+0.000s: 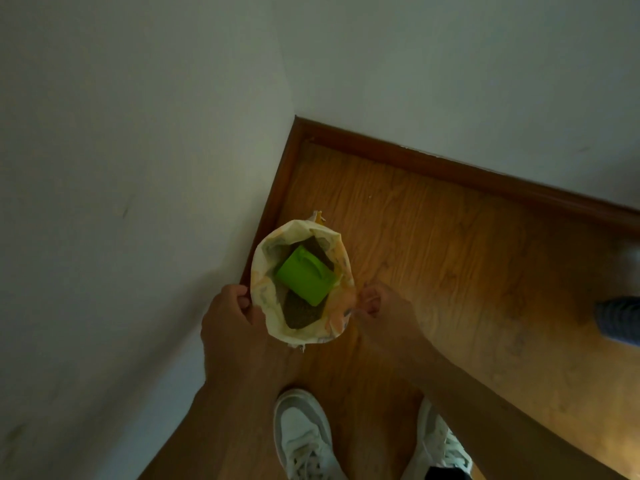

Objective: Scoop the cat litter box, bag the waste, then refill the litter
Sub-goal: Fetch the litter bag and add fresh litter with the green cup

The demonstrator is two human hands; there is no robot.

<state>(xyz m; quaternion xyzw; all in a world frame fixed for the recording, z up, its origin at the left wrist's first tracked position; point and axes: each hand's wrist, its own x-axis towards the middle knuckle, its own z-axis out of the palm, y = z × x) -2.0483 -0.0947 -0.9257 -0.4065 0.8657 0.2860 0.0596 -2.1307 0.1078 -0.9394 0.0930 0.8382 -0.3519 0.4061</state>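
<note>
An open litter bag (266,296), white with pale orange print, stands upright on the wooden floor in the corner of the room. Inside it lies a bright green plastic scoop cup (306,275) on dark grey litter (301,313). My left hand (227,315) grips the bag's left rim, fingers curled over the edge. At the bag's right rim my right hand (379,306) pinches the edge. No litter box is in view.
White walls (138,168) close in on the left and behind, with a brown baseboard (450,168) along the floor. My two white sneakers (304,434) stand just below the bag. A blue-grey striped object (620,320) lies at the right edge.
</note>
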